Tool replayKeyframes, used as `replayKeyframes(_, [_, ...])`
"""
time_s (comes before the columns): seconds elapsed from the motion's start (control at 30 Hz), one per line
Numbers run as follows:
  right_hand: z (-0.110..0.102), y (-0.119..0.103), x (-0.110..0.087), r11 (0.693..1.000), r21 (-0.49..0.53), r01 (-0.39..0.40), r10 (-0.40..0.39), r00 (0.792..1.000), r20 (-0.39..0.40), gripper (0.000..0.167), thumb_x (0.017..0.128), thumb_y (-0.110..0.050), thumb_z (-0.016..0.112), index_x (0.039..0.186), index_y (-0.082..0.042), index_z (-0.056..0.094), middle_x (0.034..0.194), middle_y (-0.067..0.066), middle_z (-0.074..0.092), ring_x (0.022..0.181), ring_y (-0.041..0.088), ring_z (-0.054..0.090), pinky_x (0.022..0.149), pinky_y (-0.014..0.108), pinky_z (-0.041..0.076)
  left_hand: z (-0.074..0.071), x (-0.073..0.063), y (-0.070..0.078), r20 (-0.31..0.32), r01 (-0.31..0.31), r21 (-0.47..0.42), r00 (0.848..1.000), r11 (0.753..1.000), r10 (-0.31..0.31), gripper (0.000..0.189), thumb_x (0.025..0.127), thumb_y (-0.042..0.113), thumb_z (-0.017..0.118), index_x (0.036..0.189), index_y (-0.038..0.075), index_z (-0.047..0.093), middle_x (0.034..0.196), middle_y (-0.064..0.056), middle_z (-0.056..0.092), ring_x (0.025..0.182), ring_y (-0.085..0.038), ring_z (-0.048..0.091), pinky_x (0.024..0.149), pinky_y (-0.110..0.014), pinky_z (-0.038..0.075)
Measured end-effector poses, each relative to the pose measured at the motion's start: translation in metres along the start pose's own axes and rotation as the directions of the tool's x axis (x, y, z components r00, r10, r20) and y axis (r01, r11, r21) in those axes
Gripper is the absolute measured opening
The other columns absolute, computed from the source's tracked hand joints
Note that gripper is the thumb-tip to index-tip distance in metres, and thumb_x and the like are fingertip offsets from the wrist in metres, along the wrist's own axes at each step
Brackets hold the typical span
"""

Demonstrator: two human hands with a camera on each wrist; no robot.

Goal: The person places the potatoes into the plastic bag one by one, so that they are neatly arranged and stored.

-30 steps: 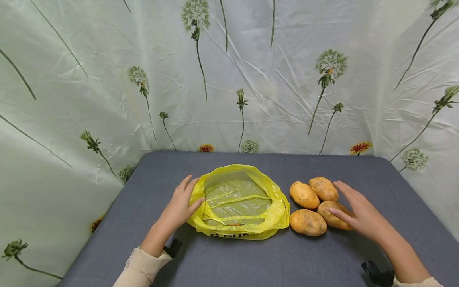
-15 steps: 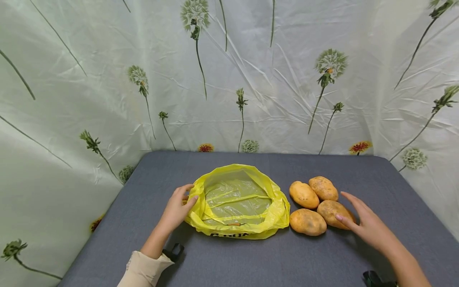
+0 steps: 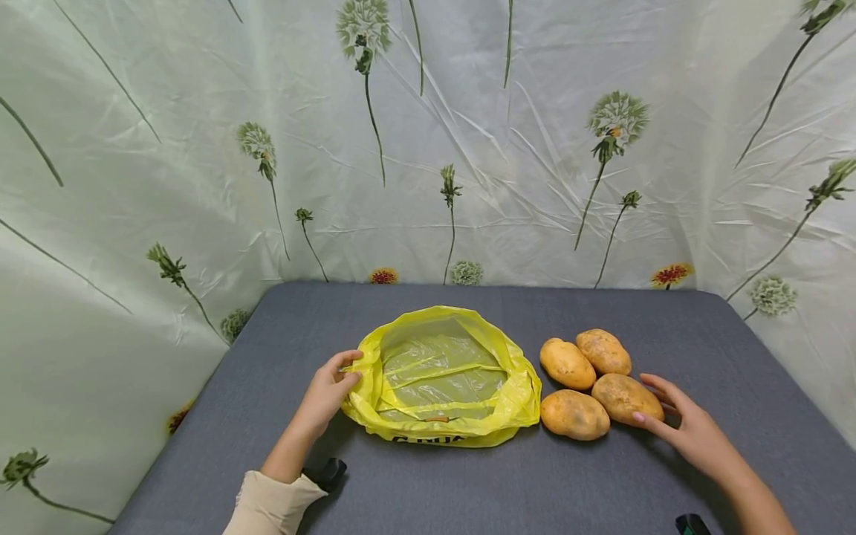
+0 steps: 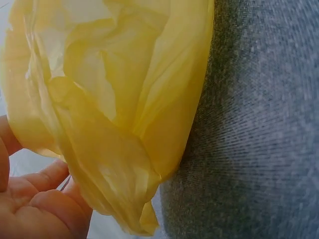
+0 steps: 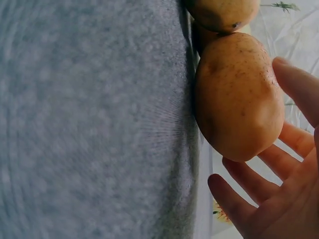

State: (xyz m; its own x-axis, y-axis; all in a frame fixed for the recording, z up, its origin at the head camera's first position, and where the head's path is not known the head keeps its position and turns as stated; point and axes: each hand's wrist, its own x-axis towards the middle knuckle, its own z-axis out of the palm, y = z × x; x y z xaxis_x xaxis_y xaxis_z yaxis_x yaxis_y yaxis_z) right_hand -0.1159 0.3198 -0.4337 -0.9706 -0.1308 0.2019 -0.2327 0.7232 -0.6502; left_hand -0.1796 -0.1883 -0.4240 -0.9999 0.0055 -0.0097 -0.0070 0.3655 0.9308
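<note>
A yellow plastic bag [image 3: 438, 371] lies with its wide mouth facing up and towards me. My left hand [image 3: 322, 394] is at its left rim, with curled finger and thumb tips on the plastic. In the left wrist view, part of those fingers [image 4: 47, 179] disappears behind the bag film. Several potatoes lie grouped right of the bag. My right hand [image 3: 695, 431] is at the nearest one, a brown potato [image 3: 625, 399], with thumb and fingers spread around its right end. In the right wrist view the thumb [image 5: 294, 82] is against or very near this potato's side.
Other potatoes lie against it: one at the front [image 3: 575, 414], one at the left [image 3: 567, 364] and one at the back [image 3: 603, 351]. A grey cloth-covered table [image 3: 468, 490] bears everything. A flower-patterned curtain [image 3: 535, 148] hangs behind.
My left fingers have drawn back from over the bag's rim and curled at its left edge. My right hand has come down and nearer around the end of the brown potato.
</note>
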Motion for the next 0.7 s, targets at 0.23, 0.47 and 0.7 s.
replayKeyframes(0.23, [0.0034, 0.0066, -0.0030, 0.997, 0.072, -0.019, 0.020, 1.000, -0.009, 0.056, 0.082, -0.015, 0.066, 0.128, 0.004, 0.040, 0.119, 0.008, 0.045, 0.090, -0.013, 0.043, 0.068, 0.013, 0.041, -0.0006, 0.0019, -0.0050, 0.008, 0.023, -0.058, 1.000, 0.998, -0.023, 0.039, 0.085, 0.002, 0.052, 0.124, 0.003, 0.047, 0.118, -0.016, 0.045, 0.085, -0.021, 0.052, 0.064, -0.026, 0.044])
replayKeyframes(0.47, [0.0038, 0.0058, -0.0031, 0.993, 0.110, -0.040, 0.041, 0.999, -0.013, 0.055, 0.082, -0.014, 0.066, 0.127, 0.005, 0.041, 0.118, 0.005, 0.043, 0.089, -0.012, 0.046, 0.067, 0.015, 0.043, -0.0006, 0.0038, -0.0081, 0.015, 0.036, -0.080, 0.999, 0.996, -0.035, 0.040, 0.084, 0.000, 0.052, 0.124, 0.002, 0.048, 0.119, -0.015, 0.045, 0.083, -0.019, 0.052, 0.064, -0.025, 0.044])
replayKeyframes(0.7, [0.0009, 0.0039, -0.0030, 0.994, 0.092, -0.057, 0.061, 0.997, -0.046, 0.055, 0.081, -0.014, 0.067, 0.126, 0.004, 0.042, 0.119, 0.020, 0.045, 0.087, -0.011, 0.047, 0.066, 0.015, 0.044, -0.0007, 0.0050, -0.0100, 0.023, 0.046, -0.091, 0.999, 0.995, -0.044, 0.040, 0.084, 0.000, 0.052, 0.124, 0.003, 0.048, 0.120, -0.015, 0.045, 0.083, -0.019, 0.050, 0.063, -0.025, 0.044])
